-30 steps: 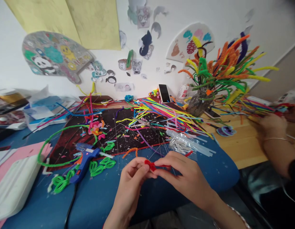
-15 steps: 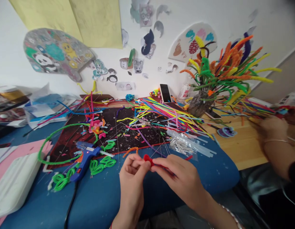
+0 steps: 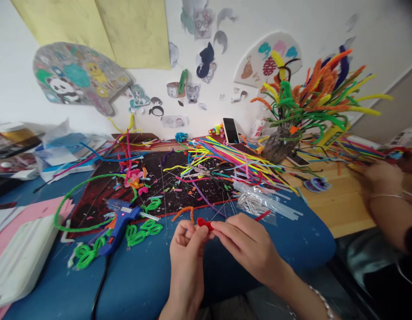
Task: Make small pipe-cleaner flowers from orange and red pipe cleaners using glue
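Observation:
A bent red pipe cleaner (image 3: 202, 222) is pinched between my two hands above the front of the blue desk. My left hand (image 3: 188, 244) closes thumb and fingers on its curled end. Thumb and fingertips of my right hand (image 3: 248, 242) grip it just beside that, and a straight red end sticks out past the knuckles. An orange pipe cleaner piece (image 3: 183, 212) lies just behind my left hand. Left of my hands are bent green pipe cleaner loops (image 3: 135, 233) and a blue hot glue gun (image 3: 117, 231).
Loose pipe cleaners (image 3: 226, 155) cover the dark mat (image 3: 152, 171), with scraps around them. A plastic bag of white sticks (image 3: 252, 200) lies right of centre. A vase of pipe cleaner stems (image 3: 276, 144) stands behind. Another person's hand (image 3: 386, 178) works at far right.
Both hands keep their pinch on the red pipe cleaner. Its curled end has shifted slightly left, and my right hand has tilted a little. The glue gun and loops stay put.

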The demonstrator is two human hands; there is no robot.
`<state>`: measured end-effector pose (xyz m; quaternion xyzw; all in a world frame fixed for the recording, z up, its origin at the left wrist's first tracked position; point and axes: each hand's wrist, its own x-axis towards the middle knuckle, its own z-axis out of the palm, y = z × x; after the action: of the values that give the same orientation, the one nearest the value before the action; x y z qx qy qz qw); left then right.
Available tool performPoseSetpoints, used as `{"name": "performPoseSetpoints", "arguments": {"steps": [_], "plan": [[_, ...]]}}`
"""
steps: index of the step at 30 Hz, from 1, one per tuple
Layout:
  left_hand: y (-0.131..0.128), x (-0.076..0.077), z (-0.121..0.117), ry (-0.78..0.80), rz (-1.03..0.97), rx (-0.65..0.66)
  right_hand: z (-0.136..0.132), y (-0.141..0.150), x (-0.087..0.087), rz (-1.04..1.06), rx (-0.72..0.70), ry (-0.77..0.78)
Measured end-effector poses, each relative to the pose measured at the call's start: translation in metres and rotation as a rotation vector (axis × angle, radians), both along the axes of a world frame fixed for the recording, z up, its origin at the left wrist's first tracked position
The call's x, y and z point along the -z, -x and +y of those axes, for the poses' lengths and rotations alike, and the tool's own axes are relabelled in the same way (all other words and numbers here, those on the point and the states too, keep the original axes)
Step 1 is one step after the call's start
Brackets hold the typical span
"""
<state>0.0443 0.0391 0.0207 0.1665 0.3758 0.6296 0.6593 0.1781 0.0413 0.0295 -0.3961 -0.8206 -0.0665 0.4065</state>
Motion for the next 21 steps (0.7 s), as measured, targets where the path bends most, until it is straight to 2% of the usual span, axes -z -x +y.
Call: {"name": "performPoseSetpoints", "arguments": {"steps": [6, 8, 10, 13, 17, 19, 21], "plan": [[0.003, -0.002, -0.006, 0.011, 0.001, 0.043, 0.007, -0.010, -0.018, -0.149, -0.058, -0.121], [0.007, -0.003, -0.007, 0.014, -0.007, 0.097, 0.009, -0.014, -0.022, -0.164, -0.096, -0.121], [0.015, -0.003, -0.006, 0.010, -0.022, 0.197, 0.012, -0.019, -0.026, -0.163, -0.171, -0.095], [0.030, -0.003, -0.002, -0.033, -0.022, 0.413, 0.018, -0.026, -0.033, -0.174, -0.354, -0.034], [0.043, -0.006, 0.004, -0.086, 0.101, 0.660, 0.025, -0.030, -0.042, -0.229, -0.552, 0.058], [0.045, -0.010, 0.006, -0.099, 0.162, 0.739, 0.027, -0.029, -0.047, -0.263, -0.599, 0.098], [0.045, -0.014, 0.007, -0.135, 0.218, 0.761, 0.028, -0.028, -0.051, -0.290, -0.611, 0.127]]}}
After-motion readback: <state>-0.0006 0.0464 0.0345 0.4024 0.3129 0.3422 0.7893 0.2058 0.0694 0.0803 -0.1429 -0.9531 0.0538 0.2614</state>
